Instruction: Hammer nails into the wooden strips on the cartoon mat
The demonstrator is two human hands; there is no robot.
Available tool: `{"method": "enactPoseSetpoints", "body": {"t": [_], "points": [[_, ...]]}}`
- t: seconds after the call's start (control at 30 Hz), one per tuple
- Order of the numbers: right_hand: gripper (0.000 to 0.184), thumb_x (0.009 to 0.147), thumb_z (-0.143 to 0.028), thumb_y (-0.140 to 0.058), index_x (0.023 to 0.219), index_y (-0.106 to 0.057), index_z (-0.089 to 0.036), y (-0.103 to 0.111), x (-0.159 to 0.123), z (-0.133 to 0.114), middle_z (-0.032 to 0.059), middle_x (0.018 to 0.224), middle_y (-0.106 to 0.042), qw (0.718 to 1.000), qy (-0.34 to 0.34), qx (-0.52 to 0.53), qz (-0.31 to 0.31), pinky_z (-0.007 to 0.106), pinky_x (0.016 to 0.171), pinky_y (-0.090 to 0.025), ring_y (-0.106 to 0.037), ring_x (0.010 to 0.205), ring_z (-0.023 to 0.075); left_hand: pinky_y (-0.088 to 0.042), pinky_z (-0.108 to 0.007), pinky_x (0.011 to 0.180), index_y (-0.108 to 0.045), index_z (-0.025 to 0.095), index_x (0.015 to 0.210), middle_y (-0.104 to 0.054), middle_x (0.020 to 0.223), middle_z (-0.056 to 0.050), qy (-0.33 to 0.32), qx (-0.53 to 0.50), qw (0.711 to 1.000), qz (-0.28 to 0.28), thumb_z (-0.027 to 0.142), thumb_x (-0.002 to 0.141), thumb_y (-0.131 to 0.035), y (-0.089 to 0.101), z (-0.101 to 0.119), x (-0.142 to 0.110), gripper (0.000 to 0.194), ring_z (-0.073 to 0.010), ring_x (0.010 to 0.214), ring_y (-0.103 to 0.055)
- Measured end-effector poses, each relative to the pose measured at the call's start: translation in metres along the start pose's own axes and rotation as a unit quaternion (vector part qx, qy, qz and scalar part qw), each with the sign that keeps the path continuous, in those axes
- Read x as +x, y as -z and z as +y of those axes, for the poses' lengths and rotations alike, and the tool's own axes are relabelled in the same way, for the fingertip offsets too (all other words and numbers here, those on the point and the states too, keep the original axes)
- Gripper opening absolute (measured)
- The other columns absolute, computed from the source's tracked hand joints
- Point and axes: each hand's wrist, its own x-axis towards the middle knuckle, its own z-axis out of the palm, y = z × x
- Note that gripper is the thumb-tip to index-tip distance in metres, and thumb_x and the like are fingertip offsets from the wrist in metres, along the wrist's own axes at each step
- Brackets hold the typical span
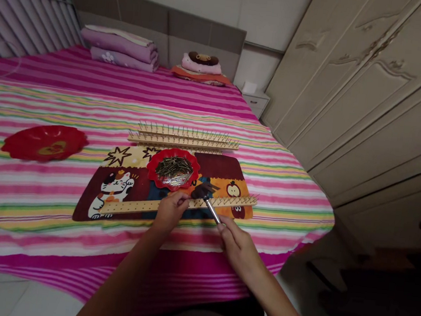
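A long pale wooden strip (131, 206) lies across a patterned mat (85, 198). Its right part carries a row of upright nails (241, 200); the left part shows small bare holes. My left hand (171, 211) rests over the middle of the strip, thumb and fingers pinched together; anything between them is hidden. In my right hand (237, 242) is a hammer (213, 211), gripped by its metal handle. Its dark head is over the strip, just right of my left fingertips. Behind my left hand, a red scalloped bowl (151, 164) holds a heap of loose nails (172, 168).
Beyond the mat lie more wooden strips (182, 141) bristling with upright nails. A red scalloped plate (22, 142) sits at the left on the striped bedspread (44, 182). Folded bedding (120, 50) is stacked at the headboard, and a wardrobe (351, 92) stands at the right.
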Motion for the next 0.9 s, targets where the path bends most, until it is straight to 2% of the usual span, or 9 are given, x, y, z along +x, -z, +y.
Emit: {"method": "enactPoseSetpoints", "body": {"t": [0.13, 0.27, 0.37, 0.43, 0.5, 0.57, 0.67, 0.77, 0.9], "points": [[0.039, 0.083, -0.049, -0.046, 0.107, -0.059, -0.021, 0.010, -0.035, 0.019, -0.0046, 0.053, -0.043, 0.996, -0.067, 0.057, 0.032, 0.023, 0.047, -0.032, -0.040, 0.048, 0.0125, -0.044, -0.024, 0.065, -0.063, 0.021, 0.070, -0.062, 0.069, 0.000, -0.008, -0.008, 1.000, 0.005, 0.024, 0.070, -0.055, -0.003, -0.001, -0.002, 0.009, -0.0126, 0.063, -0.055], [0.047, 0.077, -0.057, -0.050, 0.106, -0.058, -0.022, 0.008, -0.062, 0.064, -0.0064, 0.049, -0.038, 0.974, -0.167, 0.141, 0.055, 0.021, 0.037, -0.022, -0.033, 0.040, 0.0096, -0.045, -0.024, 0.064, -0.063, 0.021, 0.079, -0.063, 0.074, -0.001, 0.005, -0.015, 1.000, -0.001, 0.028, 0.073, -0.053, 0.005, -0.003, -0.002, 0.014, -0.0134, 0.066, -0.057], [0.051, 0.070, -0.062, -0.055, 0.102, -0.057, -0.021, 0.001, -0.070, 0.095, -0.0073, 0.047, -0.038, 0.953, -0.205, 0.203, 0.089, 0.020, 0.034, -0.017, -0.029, 0.036, 0.0078, -0.044, -0.024, 0.068, -0.064, 0.021, 0.084, -0.063, 0.078, -0.002, -0.011, 0.041, 0.999, 0.034, 0.029, 0.076, -0.050, 0.018, -0.001, 0.009, 0.018, -0.0144, 0.070, -0.057], [0.053, 0.067, -0.062, -0.058, 0.100, -0.055, -0.021, -0.003, -0.070, 0.107, -0.0079, 0.047, -0.039, 0.938, -0.224, 0.237, 0.113, 0.019, 0.033, -0.016, -0.029, 0.036, 0.0068, -0.043, -0.025, 0.072, -0.065, 0.021, 0.084, -0.064, 0.083, -0.003, -0.025, 0.107, 0.993, 0.051, 0.026, 0.076, -0.050, 0.024, 0.003, 0.023, 0.018, -0.0156, 0.076, -0.057], [0.054, 0.065, -0.061, -0.059, 0.101, -0.053, -0.021, -0.006, -0.068, 0.112, -0.0094, 0.046, -0.037, 0.927, -0.242, 0.261, 0.119, 0.017, 0.033, -0.015, -0.027, 0.034, 0.0056, -0.042, -0.025, 0.073, -0.066, 0.021, 0.084, -0.064, 0.088, -0.005, -0.030, 0.177, 0.983, 0.042, 0.023, 0.075, -0.050, 0.026, 0.006, 0.041, 0.018, -0.0168, 0.080, -0.057], [0.054, 0.066, -0.061, -0.058, 0.103, -0.050, -0.021, -0.007, -0.065, 0.112, -0.0105, 0.045, -0.037, 0.924, -0.254, 0.266, 0.107, 0.016, 0.032, -0.014, -0.026, 0.032, 0.0047, -0.042, -0.025, 0.071, -0.067, 0.021, 0.082, -0.065, 0.088, -0.006, -0.021, 0.238, 0.971, 0.010, 0.023, 0.074, -0.051, 0.022, 0.009, 0.059, 0.018, -0.0175, 0.080, -0.058], [0.053, 0.069, -0.061, -0.053, 0.103, -0.048, -0.022, -0.006, -0.062, 0.113, -0.0111, 0.045, -0.039, 0.927, -0.265, 0.250, 0.085, 0.015, 0.030, -0.013, -0.024, 0.029, 0.0038, -0.041, -0.025, 0.064, -0.068, 0.021, 0.073, -0.067, 0.081, -0.007, 0.020, 0.310, 0.949, -0.048, 0.026, 0.073, -0.053, 0.014, 0.011, 0.077, 0.016, -0.0182, 0.075, -0.059], [0.052, 0.070, -0.062, -0.051, 0.103, -0.046, -0.022, -0.005, -0.062, 0.115, -0.0112, 0.047, -0.040, 0.930, -0.264, 0.241, 0.080, 0.014, 0.028, -0.014, -0.024, 0.028, 0.0030, -0.039, -0.026, 0.058, -0.068, 0.020, 0.068, -0.068, 0.071, -0.008, 0.061, 0.336, 0.937, -0.074, 0.026, 0.071, -0.054, 0.009, 0.013, 0.086, 0.016, -0.0199, 0.069, -0.060], [0.050, 0.073, -0.061, -0.050, 0.103, -0.047, -0.022, -0.005, -0.062, 0.117, -0.0115, 0.046, -0.040, 0.933, -0.257, 0.241, 0.079, 0.013, 0.028, -0.014, -0.024, 0.028, 0.0024, -0.037, -0.026, 0.055, -0.067, 0.019, 0.061, -0.067, 0.065, -0.010, 0.061, 0.336, 0.936, -0.080, 0.026, 0.068, -0.055, 0.011, 0.013, 0.088, 0.016, -0.0205, 0.065, -0.060]]}}
